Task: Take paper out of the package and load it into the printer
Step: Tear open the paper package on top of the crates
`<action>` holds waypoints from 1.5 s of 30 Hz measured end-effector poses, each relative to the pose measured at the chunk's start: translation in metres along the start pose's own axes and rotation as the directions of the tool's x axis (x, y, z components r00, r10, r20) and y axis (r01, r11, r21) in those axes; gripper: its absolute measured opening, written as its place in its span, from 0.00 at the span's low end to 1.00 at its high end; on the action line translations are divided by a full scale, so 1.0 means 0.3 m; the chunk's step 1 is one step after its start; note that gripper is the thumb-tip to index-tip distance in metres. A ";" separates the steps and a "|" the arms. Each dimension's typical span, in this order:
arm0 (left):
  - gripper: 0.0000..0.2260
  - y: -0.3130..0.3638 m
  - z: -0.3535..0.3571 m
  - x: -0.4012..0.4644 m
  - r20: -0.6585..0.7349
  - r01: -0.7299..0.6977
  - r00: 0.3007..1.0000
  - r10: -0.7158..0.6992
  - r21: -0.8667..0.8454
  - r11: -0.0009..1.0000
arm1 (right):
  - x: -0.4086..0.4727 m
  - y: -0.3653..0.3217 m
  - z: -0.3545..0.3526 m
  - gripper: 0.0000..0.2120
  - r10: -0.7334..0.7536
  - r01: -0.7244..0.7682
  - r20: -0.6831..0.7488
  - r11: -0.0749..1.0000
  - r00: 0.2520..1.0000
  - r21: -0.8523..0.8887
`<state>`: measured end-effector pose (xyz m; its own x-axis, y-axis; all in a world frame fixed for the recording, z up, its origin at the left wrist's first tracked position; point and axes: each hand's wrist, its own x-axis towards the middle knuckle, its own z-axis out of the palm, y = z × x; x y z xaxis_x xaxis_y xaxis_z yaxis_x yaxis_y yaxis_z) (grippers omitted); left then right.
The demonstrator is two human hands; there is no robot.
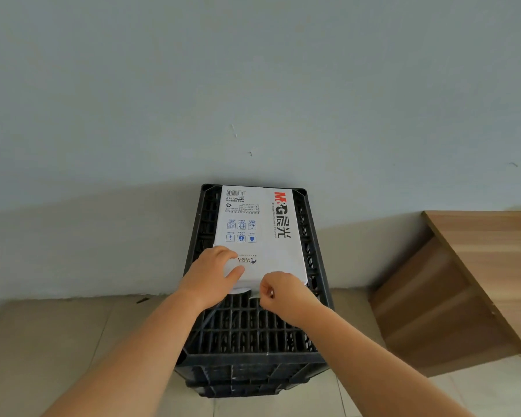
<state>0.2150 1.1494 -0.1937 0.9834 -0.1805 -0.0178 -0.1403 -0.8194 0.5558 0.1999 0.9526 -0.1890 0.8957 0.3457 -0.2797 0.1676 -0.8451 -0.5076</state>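
A white paper package [263,233] with a red and black logo lies flat on top of a black plastic crate [253,332], against the wall. My left hand [209,275] rests palm-down on the package's near left corner, thumb spread across the top. My right hand [283,291] is at the near end of the package, fingers pinched on the wrapper's end flap [242,291], which is lifted slightly. No printer is in view.
A wooden desk [487,266] stands to the right of the crate, its side panel close by. A pale wall [253,85] is directly behind. The floor [57,341] is light tile around the crate.
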 end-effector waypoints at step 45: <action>0.34 0.027 0.199 0.023 0.029 -0.171 0.984 0.175 0.412 0.895 | -0.084 0.371 -0.011 0.35 -0.017 -0.053 -0.244 0.959 0.970 -0.278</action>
<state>0.2137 1.1090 -0.2390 0.9399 -0.3367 0.0560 -0.3413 -0.9265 0.1582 0.1974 0.8484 -0.2357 0.9661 0.2504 -0.0636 0.2281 -0.9422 -0.2453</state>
